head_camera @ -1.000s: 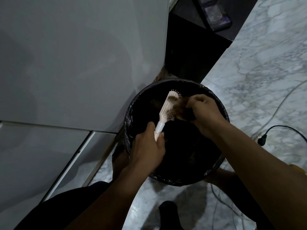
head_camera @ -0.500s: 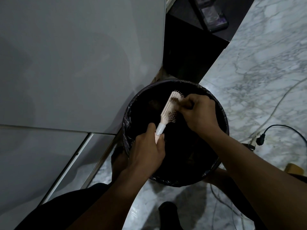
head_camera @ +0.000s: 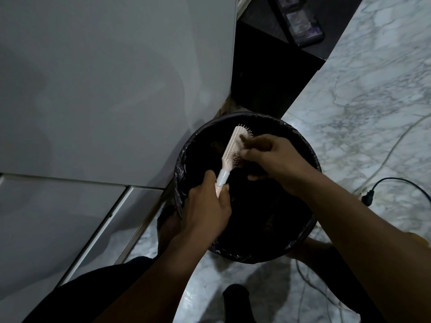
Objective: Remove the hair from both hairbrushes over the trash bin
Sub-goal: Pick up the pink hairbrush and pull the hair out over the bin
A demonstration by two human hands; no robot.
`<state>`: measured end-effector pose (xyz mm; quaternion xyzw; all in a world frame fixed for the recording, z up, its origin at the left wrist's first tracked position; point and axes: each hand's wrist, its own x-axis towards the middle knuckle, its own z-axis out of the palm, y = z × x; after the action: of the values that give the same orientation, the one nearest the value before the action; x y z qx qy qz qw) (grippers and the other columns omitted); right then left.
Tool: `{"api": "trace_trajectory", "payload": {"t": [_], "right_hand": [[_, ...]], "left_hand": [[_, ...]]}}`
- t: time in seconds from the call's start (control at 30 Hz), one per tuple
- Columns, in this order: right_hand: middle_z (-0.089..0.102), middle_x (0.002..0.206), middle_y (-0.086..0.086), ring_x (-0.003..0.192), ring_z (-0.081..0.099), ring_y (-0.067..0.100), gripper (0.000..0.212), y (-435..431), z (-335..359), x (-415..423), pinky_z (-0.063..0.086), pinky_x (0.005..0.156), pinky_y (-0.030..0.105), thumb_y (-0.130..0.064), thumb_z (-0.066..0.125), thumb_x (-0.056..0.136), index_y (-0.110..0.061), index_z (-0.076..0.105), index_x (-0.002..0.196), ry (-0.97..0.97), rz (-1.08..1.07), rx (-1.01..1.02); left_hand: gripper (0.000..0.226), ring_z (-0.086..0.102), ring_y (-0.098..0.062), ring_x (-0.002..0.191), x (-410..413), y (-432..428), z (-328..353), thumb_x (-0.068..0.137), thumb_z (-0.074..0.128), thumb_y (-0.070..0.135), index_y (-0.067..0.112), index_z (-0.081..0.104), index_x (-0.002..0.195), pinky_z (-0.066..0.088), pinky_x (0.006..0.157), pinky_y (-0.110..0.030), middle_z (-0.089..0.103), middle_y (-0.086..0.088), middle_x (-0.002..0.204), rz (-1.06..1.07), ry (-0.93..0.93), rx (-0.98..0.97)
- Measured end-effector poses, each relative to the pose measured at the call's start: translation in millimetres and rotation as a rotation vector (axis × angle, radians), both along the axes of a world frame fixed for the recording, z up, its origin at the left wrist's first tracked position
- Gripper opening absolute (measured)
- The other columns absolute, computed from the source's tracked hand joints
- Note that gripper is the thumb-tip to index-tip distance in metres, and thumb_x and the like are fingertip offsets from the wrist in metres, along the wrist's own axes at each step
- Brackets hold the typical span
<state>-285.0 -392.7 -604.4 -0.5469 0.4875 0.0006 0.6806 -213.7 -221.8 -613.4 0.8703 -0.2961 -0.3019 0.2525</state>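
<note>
A pale pink hairbrush with a white handle band is held over the round trash bin, which is lined with a black bag. My left hand grips the brush by its handle, bristles facing right. My right hand is at the bristles, fingers curled and pinching a dark tuft of hair on the brush head. Only one hairbrush is in view.
A white cabinet face stands to the left, right beside the bin. A dark shelf unit sits behind the bin. Marble floor lies to the right with a black plug and cable and a thin white cord.
My right hand has shifted left and up along the bristles, from beside the brush to over its head. The left hand and brush have stayed nearly still.
</note>
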Motion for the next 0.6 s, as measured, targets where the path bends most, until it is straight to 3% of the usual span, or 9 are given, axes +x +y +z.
{"api": "trace_trajectory", "payload": {"t": [0.1, 0.17, 0.27, 0.43, 0.53, 0.6], "right_hand": [[0.058, 0.132, 0.001, 0.106, 0.068, 0.021, 0.077, 5.5, -8.6, -2.8, 0.065, 0.066, 0.043, -0.015, 0.086, 0.074, -0.028, 0.047, 0.139, 0.012, 0.122, -0.161], [0.052, 0.136, 0.004, 0.108, 0.065, 0.022, 0.087, 7.5, -13.2, -3.5, 0.065, 0.061, 0.040, -0.016, 0.088, 0.072, -0.037, 0.044, 0.143, 0.019, 0.194, -0.308], [0.066, 0.124, 0.005, 0.090, 0.073, 0.020, 0.070, 8.1, -13.6, -3.9, 0.064, 0.056, 0.037, -0.013, 0.088, 0.072, -0.023, 0.061, 0.135, 0.019, 0.178, -0.400], [0.077, 0.083, 0.007, 0.062, 0.075, 0.017, 0.017, 5.7, -14.7, -4.8, 0.063, 0.059, 0.031, -0.016, 0.086, 0.076, -0.010, 0.079, 0.091, 0.045, 0.065, -0.497], [0.076, 0.081, 0.007, 0.060, 0.074, 0.015, 0.008, 2.9, -16.5, -3.9, 0.060, 0.054, 0.024, -0.011, 0.082, 0.080, -0.010, 0.077, 0.087, 0.039, 0.015, -0.467], [0.075, 0.085, 0.010, 0.063, 0.074, 0.020, 0.008, 0.6, -13.5, -1.2, 0.059, 0.055, 0.025, -0.006, 0.076, 0.085, -0.009, 0.074, 0.093, -0.004, -0.117, -0.287]], "left_hand": [[0.022, 0.055, -0.021, 0.058, -0.2, -1.2, 2.1, 0.099, 0.051, 0.036, 0.023, 0.036, 0.090, 0.028, 0.045, -0.028, 0.056, -0.003, 0.072, -0.030, 0.001, -0.006], [0.023, 0.054, -0.020, 0.056, -1.4, -0.9, 2.2, 0.099, 0.051, 0.036, 0.023, 0.035, 0.089, 0.028, 0.045, -0.028, 0.054, -0.002, 0.071, -0.064, 0.002, -0.012], [0.024, 0.052, -0.019, 0.053, -1.9, 0.2, -0.4, 0.099, 0.052, 0.036, 0.024, 0.035, 0.087, 0.026, 0.044, -0.027, 0.053, -0.001, 0.068, -0.073, 0.007, -0.024], [0.025, 0.049, -0.014, 0.050, -1.4, 0.6, -1.2, 0.099, 0.054, 0.034, 0.023, 0.035, 0.085, 0.023, 0.042, -0.021, 0.051, 0.001, 0.065, -0.065, 0.016, -0.033], [0.024, 0.049, -0.011, 0.050, -1.5, 0.3, -0.5, 0.099, 0.054, 0.034, 0.023, 0.036, 0.087, 0.026, 0.040, -0.021, 0.052, 0.001, 0.066, -0.066, 0.018, -0.027], [0.023, 0.050, -0.011, 0.050, -1.3, -0.6, 0.1, 0.099, 0.054, 0.034, 0.023, 0.037, 0.087, 0.030, 0.040, -0.021, 0.053, 0.001, 0.067, -0.055, 0.021, -0.032]]}}
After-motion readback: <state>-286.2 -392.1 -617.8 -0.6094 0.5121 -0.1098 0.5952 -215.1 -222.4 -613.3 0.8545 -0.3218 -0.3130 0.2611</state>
